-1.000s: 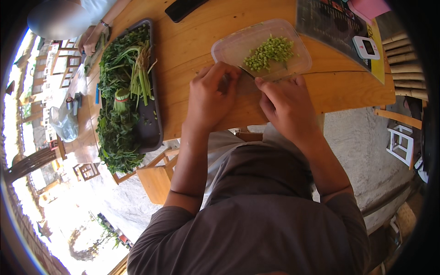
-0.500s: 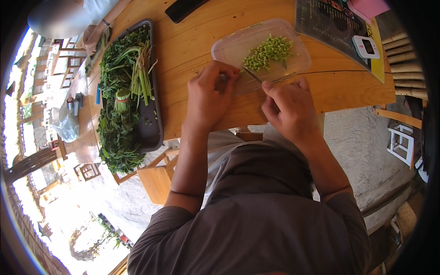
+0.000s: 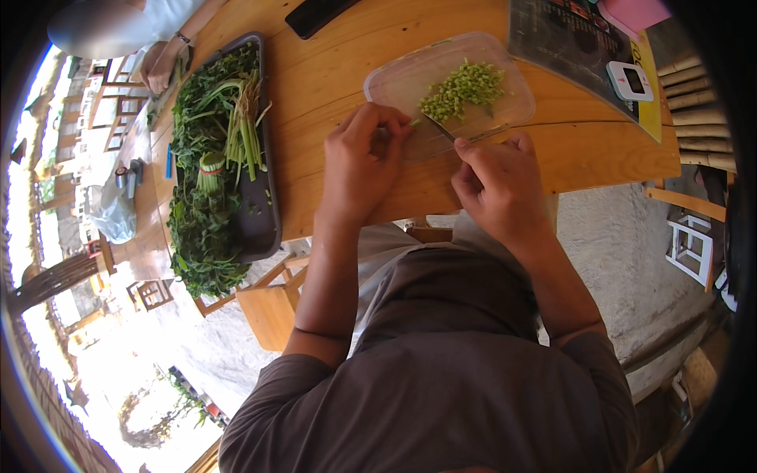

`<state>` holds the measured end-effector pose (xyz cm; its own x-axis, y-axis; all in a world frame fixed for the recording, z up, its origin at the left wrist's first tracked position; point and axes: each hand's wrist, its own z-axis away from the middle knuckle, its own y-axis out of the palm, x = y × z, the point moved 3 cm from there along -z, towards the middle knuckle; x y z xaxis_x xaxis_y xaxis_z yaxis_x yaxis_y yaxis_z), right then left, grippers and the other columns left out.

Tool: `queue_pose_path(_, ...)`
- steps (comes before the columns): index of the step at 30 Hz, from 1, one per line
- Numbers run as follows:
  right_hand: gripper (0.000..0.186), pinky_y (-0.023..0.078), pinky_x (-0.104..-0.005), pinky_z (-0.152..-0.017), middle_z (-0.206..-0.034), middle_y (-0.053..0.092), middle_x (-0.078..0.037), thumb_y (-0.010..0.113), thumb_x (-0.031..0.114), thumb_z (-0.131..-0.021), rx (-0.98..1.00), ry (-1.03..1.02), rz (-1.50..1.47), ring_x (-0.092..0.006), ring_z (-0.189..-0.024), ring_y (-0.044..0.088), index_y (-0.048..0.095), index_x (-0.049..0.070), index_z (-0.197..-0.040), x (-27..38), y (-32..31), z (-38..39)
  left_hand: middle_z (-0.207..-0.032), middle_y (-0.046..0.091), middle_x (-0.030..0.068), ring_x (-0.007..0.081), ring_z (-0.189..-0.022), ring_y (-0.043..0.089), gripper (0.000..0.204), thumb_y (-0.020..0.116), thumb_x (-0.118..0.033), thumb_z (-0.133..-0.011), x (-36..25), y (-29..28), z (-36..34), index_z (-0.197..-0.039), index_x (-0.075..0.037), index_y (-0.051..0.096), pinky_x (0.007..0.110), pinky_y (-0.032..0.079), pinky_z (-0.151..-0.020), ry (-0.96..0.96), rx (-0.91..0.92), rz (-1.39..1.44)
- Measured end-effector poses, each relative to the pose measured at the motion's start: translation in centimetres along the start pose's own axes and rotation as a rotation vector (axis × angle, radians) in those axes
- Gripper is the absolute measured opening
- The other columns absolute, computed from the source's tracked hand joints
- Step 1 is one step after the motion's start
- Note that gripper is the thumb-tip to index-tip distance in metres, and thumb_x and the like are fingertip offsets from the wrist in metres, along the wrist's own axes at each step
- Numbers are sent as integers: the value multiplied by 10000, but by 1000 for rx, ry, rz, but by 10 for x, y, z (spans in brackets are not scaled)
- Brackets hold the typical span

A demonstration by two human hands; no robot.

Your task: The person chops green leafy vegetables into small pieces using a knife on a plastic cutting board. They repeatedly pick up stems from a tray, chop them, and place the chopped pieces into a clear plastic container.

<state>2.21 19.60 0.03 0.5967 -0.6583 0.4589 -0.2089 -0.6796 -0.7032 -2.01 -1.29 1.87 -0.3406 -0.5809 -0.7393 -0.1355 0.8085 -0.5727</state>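
My right hand (image 3: 505,181) is closed round the handle of a small knife (image 3: 441,128), whose blade points up and left over a translucent plastic lid or shallow tray (image 3: 390,79). At the near left edge of that plastic piece, my left hand (image 3: 359,162) is closed, thumb and fingers pinching a thin green stem (image 3: 415,122). Only the stem's tip shows past the fingertips; the hand hides any more of it. A pile of chopped green stems (image 3: 465,88) lies on the plastic just beyond the blade.
To the left stands a dark tray (image 3: 272,209) of leafy greens (image 3: 201,236), some banded. A black phone (image 3: 315,16) lies at the far edge. Far right are a printed sheet (image 3: 560,55) and a white timer (image 3: 629,81). Another person's hand (image 3: 158,72) is at far left.
The knife blade has shifted slightly right and away from my left fingertips, toward the chopped pile. My left hand stays nearly in place, and the other person's hand has moved slightly.
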Motion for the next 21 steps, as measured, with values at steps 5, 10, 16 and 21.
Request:
queue_pose_path(5, 351, 444, -397, -857, -773, 648, 16, 832, 79, -879, -14, -19, -33, -205, -721, 651, 732, 87, -1215, 3, -3, -2, -991, 834, 70, 166, -811, 726, 221, 854, 47, -886, 0, 0, 0, -906, -41, 653, 310, 547, -735, 10, 3, -26)
queue_pose_path(10, 337, 444, -410, -890, -779, 655, 14, 814, 96, -909, 91, 3, 30, -208, -758, 664, 732, 101, -1236, 6, -2, -8, -985, 832, 63, 175, -794, 722, 200, 859, 44, -882, 0, 1, 1, -911, -41, 681, 313, 544, -728, 22, -2, -48)
queue_pose_path(16, 290, 438, -410, -872, -755, 648, 12, 823, 97, -897, 32, 17, -26, -209, -749, 661, 744, 91, -1176, 4, -1, -9, -975, 829, 69, 179, -778, 717, 226, 865, 42, -872, -2, 2, -4, -902, -42, 658, 312, 546, -718, 98, -15, -65)
queue_pose_path(21, 306, 418, -409, -791, -697, 617, 12, 830, 57, -852, -33, -7, 2, -208, -678, 638, 747, 76, -1145, 4, -2, -6, -979, 834, 86, 169, -775, 715, 268, 868, 42, -873, -1, 1, -5, -889, -40, 613, 308, 551, -704, 51, 11, -27)
